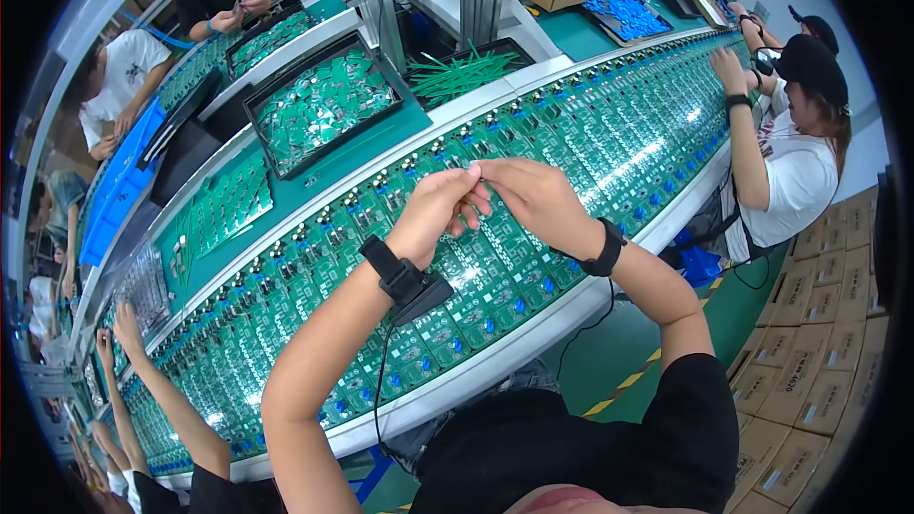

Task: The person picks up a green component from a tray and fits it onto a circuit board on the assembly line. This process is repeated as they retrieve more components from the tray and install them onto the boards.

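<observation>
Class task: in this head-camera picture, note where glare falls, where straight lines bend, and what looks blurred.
Head view: white glare streaks the long belt of green circuit boards; the belt's white metal edge rail bows with fisheye distortion; black vignette fills the corners; the left hand and right hand look slightly soft at the fingertips.

Glossy green circuit boards (533, 228) are glaring under the lights beneath my left hand (433, 214). A matt black plastic wrist strap (405, 278) is hugging my wrist. Matt brown cardboard boxes (819, 324) are stacking up beside my black cloth shirt (590, 457).
</observation>
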Available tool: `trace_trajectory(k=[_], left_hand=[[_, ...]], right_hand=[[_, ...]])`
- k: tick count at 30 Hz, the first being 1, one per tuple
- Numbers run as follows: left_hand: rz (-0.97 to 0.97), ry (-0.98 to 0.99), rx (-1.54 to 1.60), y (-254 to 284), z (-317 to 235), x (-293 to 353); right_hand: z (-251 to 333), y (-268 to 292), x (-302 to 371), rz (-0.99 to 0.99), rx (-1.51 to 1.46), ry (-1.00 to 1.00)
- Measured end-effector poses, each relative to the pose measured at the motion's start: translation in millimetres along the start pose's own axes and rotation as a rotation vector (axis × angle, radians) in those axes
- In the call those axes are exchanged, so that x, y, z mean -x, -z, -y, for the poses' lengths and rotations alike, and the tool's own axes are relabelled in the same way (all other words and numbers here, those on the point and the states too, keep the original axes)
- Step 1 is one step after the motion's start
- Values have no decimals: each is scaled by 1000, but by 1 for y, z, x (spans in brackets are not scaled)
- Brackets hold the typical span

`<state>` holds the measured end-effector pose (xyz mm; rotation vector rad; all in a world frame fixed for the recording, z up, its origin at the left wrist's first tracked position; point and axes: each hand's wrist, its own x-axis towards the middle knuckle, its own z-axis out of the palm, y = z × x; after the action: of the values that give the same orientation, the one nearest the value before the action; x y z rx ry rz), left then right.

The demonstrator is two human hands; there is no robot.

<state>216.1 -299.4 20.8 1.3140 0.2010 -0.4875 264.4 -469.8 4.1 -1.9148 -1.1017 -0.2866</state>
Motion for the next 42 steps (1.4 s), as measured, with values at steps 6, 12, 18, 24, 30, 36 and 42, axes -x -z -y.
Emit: trace_trajectory(k=[6,12,18,24,30,36,42], left_hand=[[-27,-71,18,-4,6,-4],[-2,-64,-186,0,-2,-4],[-390,-210,-752,107,-24,-22],[-868,-169,-1436,160,-32,-14],[-823,-31,-1404,162,-32,-20],[-774,-85,-1521,168,-26,-23],[-769,-81,-1441,170,-29,-24]], right_hand=[[4,15,4,88,-334,-264],[-28,28,1,184,-629,-409],[-116,77,-5,94,-216,-469],[-180,93,0,190,30,-489],[-194,92,-3,194,200,-405],[-197,92,-8,283,335,-295],[-196,91,-9,279,290,-248]])
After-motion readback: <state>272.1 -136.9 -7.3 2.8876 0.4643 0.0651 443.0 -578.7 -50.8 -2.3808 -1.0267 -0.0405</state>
